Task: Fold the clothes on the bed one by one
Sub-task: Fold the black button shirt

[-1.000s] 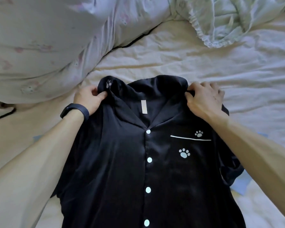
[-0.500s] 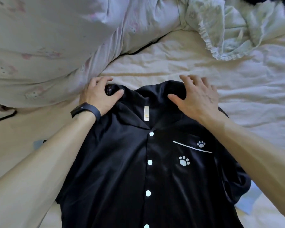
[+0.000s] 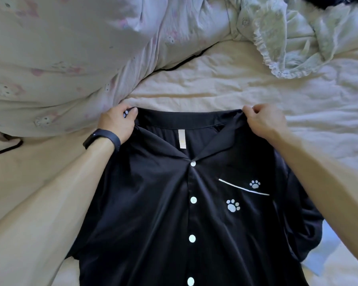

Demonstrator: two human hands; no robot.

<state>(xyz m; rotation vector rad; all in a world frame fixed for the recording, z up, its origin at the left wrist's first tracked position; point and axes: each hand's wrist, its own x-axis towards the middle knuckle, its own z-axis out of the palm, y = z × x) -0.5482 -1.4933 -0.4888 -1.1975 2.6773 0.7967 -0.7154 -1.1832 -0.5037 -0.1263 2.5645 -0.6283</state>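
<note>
A black satin pyjama shirt (image 3: 157, 213) with white buttons and paw prints lies front-up on the cream bed sheet (image 3: 225, 87). Its collar is stretched straight between my hands. My left hand (image 3: 117, 122), with a dark band on the wrist, pinches the left collar corner. My right hand (image 3: 262, 120) pinches the right collar corner with curled fingers. Both forearms lie over the shirt's shoulders and hide part of the sleeves.
A bulky pale duvet (image 3: 56, 58) with a faint pink print fills the left and far side. A crumpled pale green garment (image 3: 293, 38) with a frilled edge lies at the far right, with something dark (image 3: 339, 2) behind it. A light blue cloth (image 3: 322, 252) peeks out under the shirt's right sleeve.
Half a second ago both hands lay flat on the collar. Now they pinch its two corners and have pulled them apart, so the collar edge runs straight.
</note>
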